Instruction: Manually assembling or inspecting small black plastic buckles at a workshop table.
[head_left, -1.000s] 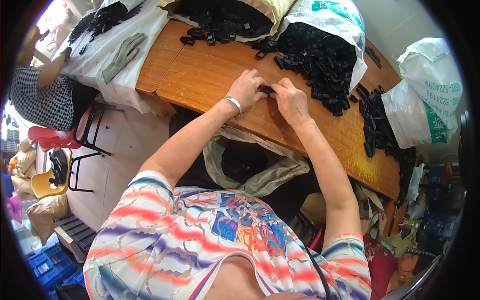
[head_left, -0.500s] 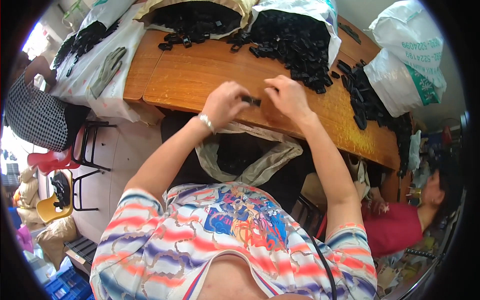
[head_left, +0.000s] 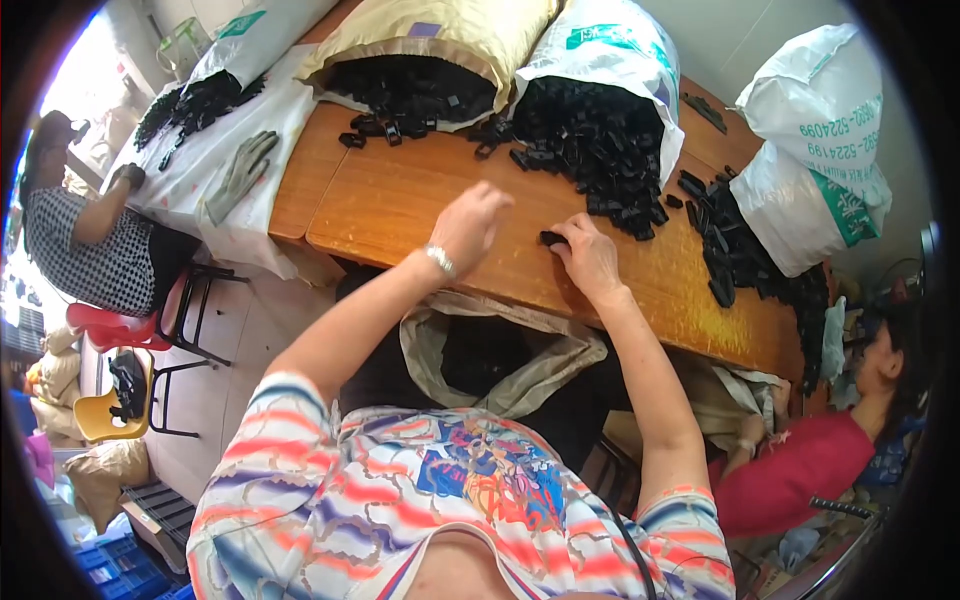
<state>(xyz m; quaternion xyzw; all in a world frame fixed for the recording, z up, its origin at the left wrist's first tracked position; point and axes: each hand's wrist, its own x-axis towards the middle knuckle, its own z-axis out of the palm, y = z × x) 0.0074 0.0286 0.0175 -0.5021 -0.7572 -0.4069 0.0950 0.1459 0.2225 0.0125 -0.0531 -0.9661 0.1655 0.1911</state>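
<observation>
Over the wooden table, my right hand (head_left: 590, 258) pinches a small black plastic piece (head_left: 550, 238) between thumb and fingertips, close to the tabletop. My left hand (head_left: 468, 230) is raised to its left, a hand's width away. Its fingers are loosely bent and slightly blurred, and nothing shows between them. Beyond my right hand, a heap of black plastic pieces (head_left: 615, 180) spills from a white sack (head_left: 610, 45). Behind my left hand, a tan sack (head_left: 425, 60) lies with its mouth toward me, full of similar black pieces.
An open cloth bag (head_left: 540, 385) hangs below the table's front edge (head_left: 500, 292). More black pieces (head_left: 715, 260) lie at the right beside another white sack (head_left: 790, 210). A grey glove (head_left: 240, 175) rests at the left. One person (head_left: 95, 240) sits left, another (head_left: 800, 465) right.
My left hand has come away from the near edge and no longer shows the dark piece. My right hand has moved down and now grips a black piece. The view has tilted up a little.
</observation>
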